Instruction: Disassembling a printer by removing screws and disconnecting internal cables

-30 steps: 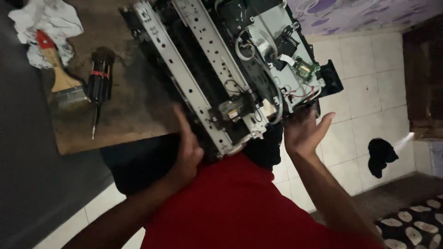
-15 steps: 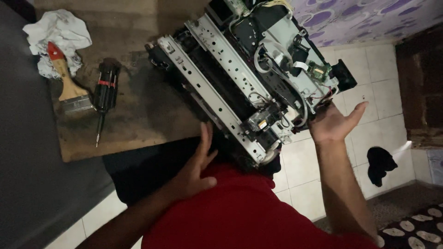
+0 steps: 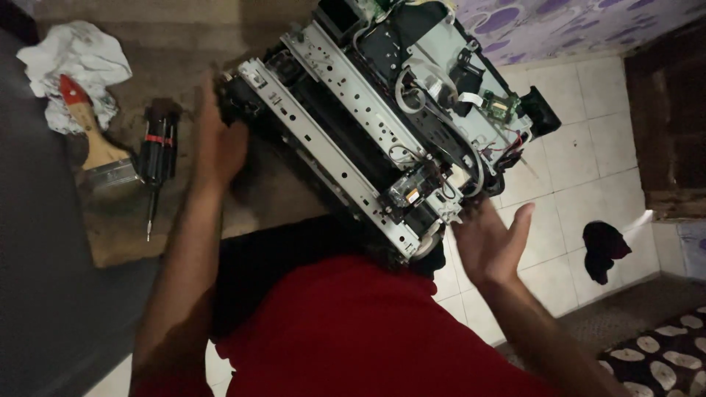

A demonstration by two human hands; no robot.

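One stripped printer chassis (image 3: 382, 125) is lying tilted across the brown wooden table (image 3: 169, 51), overhanging its edge. Left hand (image 3: 217, 143) is pressing flat against its far end, fingers unclenched; right hand (image 3: 489, 242) is bracing its near corner, palm spread. Screwdriver (image 3: 156, 158) and paintbrush (image 3: 92, 136) are lying alongside.

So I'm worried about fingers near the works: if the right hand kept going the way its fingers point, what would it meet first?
Probably the near corner of the opened grey-and-black printer chassis. The right hand is open, fingers aimed up toward that end; depth is unclear, so it may already touch there.
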